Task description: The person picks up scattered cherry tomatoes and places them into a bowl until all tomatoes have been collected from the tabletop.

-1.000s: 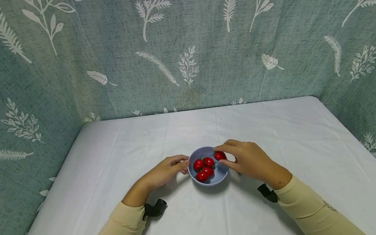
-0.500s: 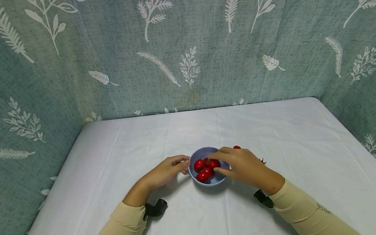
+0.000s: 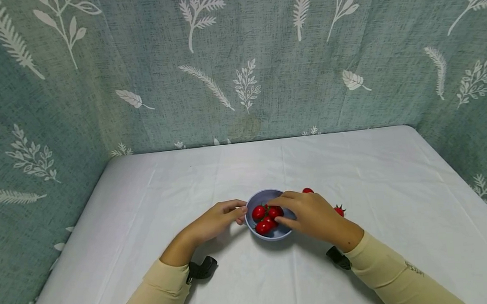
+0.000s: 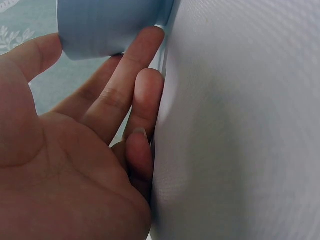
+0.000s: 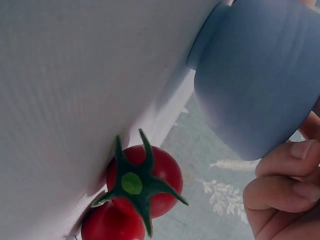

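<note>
A blue-lavender bowl (image 3: 257, 199) holds several red cherry tomatoes (image 3: 258, 212) with green stems. My left hand (image 3: 214, 222) rests at its left side, thumb and fingertips against the outer wall; the left wrist view shows relaxed fingers (image 4: 110, 100) reaching low along the bowl (image 4: 100, 30). Over the right rim, my right hand (image 3: 316, 215) reaches in and pinches a cherry tomato (image 3: 275, 211) between thumb and fingers. That grip is hidden behind the bowl wall (image 5: 255, 85) in the right wrist view.
Two more tomatoes lie on the white tablecloth (image 3: 186, 189): one tomato (image 3: 307, 190) just past the right hand, another tomato (image 3: 339, 210) beside its wrist. Leaf-patterned green fabric (image 3: 145, 83) walls the table at the back and sides.
My right hand has moved left and slightly down, bringing the tomato from the bowl's right rim in among the others. Tomatoes behind that hand have come into view. The left hand stays put.
</note>
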Demonstrator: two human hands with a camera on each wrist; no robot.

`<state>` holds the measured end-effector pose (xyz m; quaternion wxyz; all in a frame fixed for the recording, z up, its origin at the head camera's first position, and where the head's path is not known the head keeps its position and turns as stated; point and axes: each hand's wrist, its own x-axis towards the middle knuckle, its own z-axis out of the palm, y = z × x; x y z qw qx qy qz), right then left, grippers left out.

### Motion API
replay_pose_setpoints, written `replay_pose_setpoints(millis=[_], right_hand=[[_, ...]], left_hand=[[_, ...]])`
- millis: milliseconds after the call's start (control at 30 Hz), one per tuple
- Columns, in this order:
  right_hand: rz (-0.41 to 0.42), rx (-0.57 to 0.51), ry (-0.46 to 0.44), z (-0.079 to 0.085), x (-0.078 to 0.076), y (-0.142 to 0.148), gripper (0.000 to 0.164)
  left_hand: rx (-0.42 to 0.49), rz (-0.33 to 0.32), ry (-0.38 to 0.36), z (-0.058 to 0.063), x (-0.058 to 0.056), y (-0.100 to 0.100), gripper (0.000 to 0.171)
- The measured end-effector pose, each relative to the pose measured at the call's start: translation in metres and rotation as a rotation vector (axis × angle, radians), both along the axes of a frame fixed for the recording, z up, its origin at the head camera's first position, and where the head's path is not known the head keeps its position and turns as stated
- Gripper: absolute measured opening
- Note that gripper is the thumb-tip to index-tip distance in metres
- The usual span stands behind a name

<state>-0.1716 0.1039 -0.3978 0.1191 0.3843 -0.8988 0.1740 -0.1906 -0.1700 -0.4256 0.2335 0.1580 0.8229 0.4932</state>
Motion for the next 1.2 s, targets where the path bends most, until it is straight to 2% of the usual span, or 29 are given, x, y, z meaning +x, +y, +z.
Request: replay_pose_setpoints(millis=[1000, 1200], right_hand=[[-0.068, 0.068, -0.187, 0.0056, 0.0001, -0.0007, 0.041], [-0.068, 0.085, -0.186, 0.0069, 0.0, 0.0003, 0.039]], left_hand=[[-0.002, 0.007, -0.008, -0.0003, 0.0004, 0.0004, 0.042], [-0.015, 0.011, -0.009, 0.0, 0.0005, 0.0007, 0.042]])
